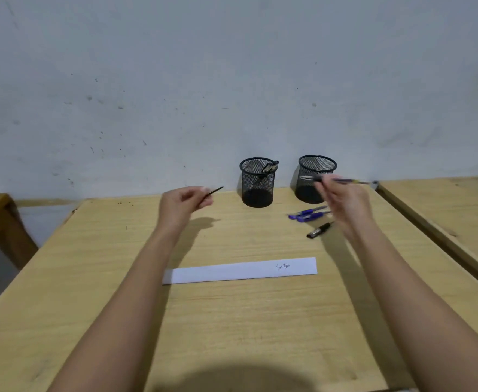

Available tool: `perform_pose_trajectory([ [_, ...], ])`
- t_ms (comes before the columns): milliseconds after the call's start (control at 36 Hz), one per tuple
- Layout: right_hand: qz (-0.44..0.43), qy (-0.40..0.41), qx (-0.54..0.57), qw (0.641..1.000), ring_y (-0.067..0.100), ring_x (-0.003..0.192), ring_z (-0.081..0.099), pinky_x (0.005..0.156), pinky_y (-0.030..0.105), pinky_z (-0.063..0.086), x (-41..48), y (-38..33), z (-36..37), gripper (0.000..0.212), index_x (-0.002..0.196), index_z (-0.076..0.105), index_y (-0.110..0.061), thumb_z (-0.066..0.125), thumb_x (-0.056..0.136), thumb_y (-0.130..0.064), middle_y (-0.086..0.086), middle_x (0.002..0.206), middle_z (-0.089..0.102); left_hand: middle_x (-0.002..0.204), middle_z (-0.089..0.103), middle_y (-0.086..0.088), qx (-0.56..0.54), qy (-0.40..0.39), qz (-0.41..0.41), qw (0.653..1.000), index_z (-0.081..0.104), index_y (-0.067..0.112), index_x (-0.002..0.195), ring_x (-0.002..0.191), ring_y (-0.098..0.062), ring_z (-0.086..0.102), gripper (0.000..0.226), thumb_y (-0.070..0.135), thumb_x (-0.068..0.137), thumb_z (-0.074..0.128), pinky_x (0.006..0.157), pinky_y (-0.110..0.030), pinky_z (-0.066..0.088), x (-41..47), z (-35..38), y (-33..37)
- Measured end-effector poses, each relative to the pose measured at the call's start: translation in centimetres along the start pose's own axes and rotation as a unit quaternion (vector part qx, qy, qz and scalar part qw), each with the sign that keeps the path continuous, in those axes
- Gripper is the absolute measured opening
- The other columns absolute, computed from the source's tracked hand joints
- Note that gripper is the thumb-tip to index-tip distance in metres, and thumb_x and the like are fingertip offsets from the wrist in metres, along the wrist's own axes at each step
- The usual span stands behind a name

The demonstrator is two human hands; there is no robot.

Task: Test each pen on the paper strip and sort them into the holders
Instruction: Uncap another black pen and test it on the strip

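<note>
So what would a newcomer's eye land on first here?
Two bare arms reach over a wooden table: the left hand pinches a thin dark stick, and the right hand holds a pen before the right mesh holder. The left mesh holder, by the wall, has dark pens in it. Nearer lies a white paper strip with a scribble near its right end, and blue pens lie by the right hand.
</note>
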State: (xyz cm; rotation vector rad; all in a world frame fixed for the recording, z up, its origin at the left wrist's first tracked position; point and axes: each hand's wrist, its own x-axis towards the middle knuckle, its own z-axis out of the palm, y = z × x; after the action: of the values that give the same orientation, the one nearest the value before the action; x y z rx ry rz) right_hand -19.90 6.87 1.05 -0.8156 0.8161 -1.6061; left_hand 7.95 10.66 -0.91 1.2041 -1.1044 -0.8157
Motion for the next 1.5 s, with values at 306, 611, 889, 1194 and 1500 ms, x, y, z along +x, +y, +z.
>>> perform_pose_trajectory([
  [306, 0.017, -0.045, -0.181, 0.982, 0.017, 0.070, 0.064, 0.079, 0.024, 0.054, -1.8, 2.4, 0.2, 0.017, 0.070, 0.056, -0.009, 0.065, 0.081, 0.000, 0.005, 0.069, 0.062, 0.072, 0.065, -0.002, 0.171, -0.109, -0.025, 0.979, 0.071, 0.006, 0.079, 0.062, -0.003, 0.059, 0.002, 0.004, 0.079, 0.070, 0.057, -0.010, 0.044, -1.2, 2.9, -2.3],
  [611, 0.045, -0.060, -0.193, 0.978, 0.019, 0.075, 0.067, 0.078, 0.023, 0.057, -2.7, 3.8, -0.5, 0.009, 0.089, 0.064, -0.001, 0.060, 0.088, -0.009, 0.013, 0.080, 0.066, 0.100, 0.062, -0.007, 0.332, -0.140, 0.009, 0.933, 0.068, 0.008, 0.095, 0.091, -0.017, 0.055, 0.019, 0.021, 0.082, 0.069, 0.073, -0.023, 0.041, -0.2, 4.2, -3.9],
  [889, -0.060, -0.054, -0.275, 0.958, 0.007, 0.072, 0.063, 0.056, 0.009, 0.044, -5.9, 2.8, -0.4, 0.012, 0.087, 0.065, -0.001, 0.071, 0.076, -0.001, 0.010, 0.084, 0.067, 0.138, 0.051, 0.001, 0.377, -0.249, 0.112, 0.885, 0.051, 0.017, 0.131, 0.125, -0.015, 0.047, 0.038, 0.032, 0.096, 0.045, 0.101, -0.026, 0.036, -6.8, 6.0, -0.8],
  [1194, -0.057, -0.076, -0.271, 0.958, 0.006, 0.055, 0.062, 0.058, 0.018, 0.052, -8.8, 3.8, -1.5, 0.017, 0.072, 0.057, -0.007, 0.066, 0.077, 0.007, 0.010, 0.075, 0.059, 0.159, 0.002, 0.002, 0.555, -0.334, 0.123, 0.752, 0.008, 0.021, 0.150, 0.146, -0.013, 0.000, 0.059, 0.047, 0.099, 0.020, 0.119, -0.039, 0.006, -10.6, 5.8, -3.1],
  [1500, -0.040, -0.126, -0.374, 0.918, 0.015, 0.062, 0.059, 0.063, 0.023, 0.051, -9.0, 5.0, -2.9, 0.013, 0.081, 0.056, 0.001, 0.069, 0.076, 0.002, 0.015, 0.078, 0.063, 0.159, -0.001, 0.006, 0.562, -0.332, 0.112, 0.749, 0.006, 0.025, 0.149, 0.146, -0.010, -0.003, 0.058, 0.049, 0.098, 0.016, 0.119, -0.039, 0.001, -10.7, 5.9, -4.2],
])
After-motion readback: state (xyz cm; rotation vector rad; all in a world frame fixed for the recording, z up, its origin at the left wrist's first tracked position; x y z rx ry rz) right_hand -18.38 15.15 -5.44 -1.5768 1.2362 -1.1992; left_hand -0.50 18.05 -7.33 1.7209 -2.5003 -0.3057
